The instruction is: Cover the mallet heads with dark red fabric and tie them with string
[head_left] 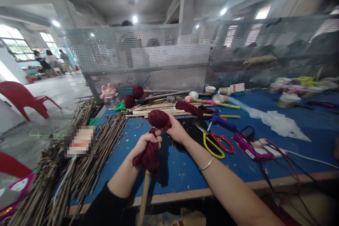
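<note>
A light wooden stick (144, 197) slants up in front of me, its top wrapped in dark red cloth (151, 157). Above the cloth sits a dark red ball-shaped head (158, 118). My left hand (144, 143) is closed round the gathered cloth just below the head. From the right side my right hand (175, 129) grips the head, fingers partly hidden behind it. Two similar dark red balls (129, 101) lie farther back on the blue table. To the right are scissors (213, 144) with one yellow and one red handle, and a blue glue gun (221, 120).
Bundles of thin brown sticks (106, 152) cover the table's left side. Pale sticks (153, 107) lie behind my hands. A purple power strip (253, 147) with cables is at right, near crumpled white plastic (278, 123). A perforated metal screen (164, 60) closes the back.
</note>
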`<state>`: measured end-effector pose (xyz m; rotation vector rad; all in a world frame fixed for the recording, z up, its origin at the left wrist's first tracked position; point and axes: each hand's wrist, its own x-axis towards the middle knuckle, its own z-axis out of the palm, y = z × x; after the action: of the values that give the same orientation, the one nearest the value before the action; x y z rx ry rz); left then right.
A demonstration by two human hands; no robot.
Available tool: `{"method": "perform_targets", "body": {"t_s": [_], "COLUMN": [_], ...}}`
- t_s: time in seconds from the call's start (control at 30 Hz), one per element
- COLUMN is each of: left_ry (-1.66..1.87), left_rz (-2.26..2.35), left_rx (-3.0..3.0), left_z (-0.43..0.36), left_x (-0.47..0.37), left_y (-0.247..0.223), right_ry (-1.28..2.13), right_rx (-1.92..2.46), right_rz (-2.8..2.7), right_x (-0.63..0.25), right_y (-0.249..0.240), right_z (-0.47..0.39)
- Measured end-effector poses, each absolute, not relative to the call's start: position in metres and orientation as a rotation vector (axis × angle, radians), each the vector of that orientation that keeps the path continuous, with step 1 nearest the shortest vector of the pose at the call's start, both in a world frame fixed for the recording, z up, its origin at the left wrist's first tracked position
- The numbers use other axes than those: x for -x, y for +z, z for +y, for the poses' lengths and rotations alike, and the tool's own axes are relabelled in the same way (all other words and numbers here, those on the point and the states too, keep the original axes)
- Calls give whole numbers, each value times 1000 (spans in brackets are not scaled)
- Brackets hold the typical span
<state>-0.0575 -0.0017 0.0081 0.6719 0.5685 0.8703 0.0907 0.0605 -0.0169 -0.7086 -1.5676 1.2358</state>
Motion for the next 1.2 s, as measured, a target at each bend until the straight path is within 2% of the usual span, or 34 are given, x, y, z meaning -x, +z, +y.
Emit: {"method": "perform_targets", "body": {"t_s": [0.2,0.33,0.47,0.63,0.83,1.03,1.2], "left_ry": [825,1185,1431,1064,1181,1261,1171], "left_rz": [583,1207,1449,1346,1358,1367,1284], "left_rx": [-673,-802,-1028,-1476,-1405,-1227,-1168], "left_z": [12,25,25,13,14,16,8], "left_x": [59,75,69,32,26,37,46], "left_y": [-7,7,22,0,-29,-17,2], "right_ry": [1214,1152,1041,824,688,595,599], "right_rx": [683,822,971,1074,1189,1060,1075], "right_rz": [-1650,-1627,-1640,-1720,-1808,-1804,-1833], "right_x": [-110,-127,-132,-131,-124,-115,-114], "right_y": [-16,-11,-10,-9,-2,-5,-9], "right_z": [69,77,80,74,65,61,62]}}
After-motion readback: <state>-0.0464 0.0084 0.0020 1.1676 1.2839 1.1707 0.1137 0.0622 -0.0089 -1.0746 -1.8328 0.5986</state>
